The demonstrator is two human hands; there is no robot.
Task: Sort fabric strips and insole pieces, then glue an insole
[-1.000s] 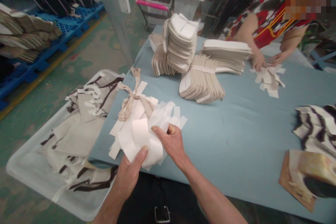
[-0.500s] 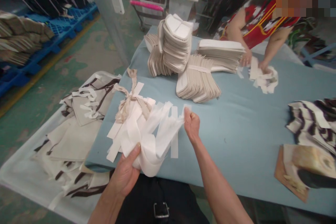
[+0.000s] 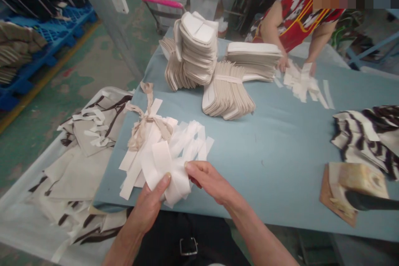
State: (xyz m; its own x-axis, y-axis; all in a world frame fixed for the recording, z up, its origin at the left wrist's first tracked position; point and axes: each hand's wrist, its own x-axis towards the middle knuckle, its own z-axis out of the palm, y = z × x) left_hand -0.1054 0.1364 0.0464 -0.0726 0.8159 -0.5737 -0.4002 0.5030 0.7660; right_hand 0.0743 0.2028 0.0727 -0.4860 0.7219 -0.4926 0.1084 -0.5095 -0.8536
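Note:
My left hand [image 3: 153, 201] grips a bunch of curled white strips [image 3: 170, 174], its thumb pressed on top. On the right side of that bunch, my right hand [image 3: 207, 178] pinches the white strips between thumb and fingers. Loose translucent white strips [image 3: 195, 137] lie on the blue table just beyond my hands. To the left is a pile of cream strips [image 3: 132, 178], with a knotted beige cloth tie [image 3: 149, 122] lying over it.
Stacks of beige fabric pieces [image 3: 229, 91] stand at the table's [image 3: 264, 141] far side. An iron [image 3: 361, 183] rests at right beside striped cloth [image 3: 368, 133]. A person's hands [image 3: 283, 63] handle white strips opposite. A white bin [image 3: 18, 220] of fabric pieces adjoins at left.
My right hand has come down and left, from the strips' far ends to the bunch in my left hand. The other person's strips now lie spread out. The view has shifted slightly.

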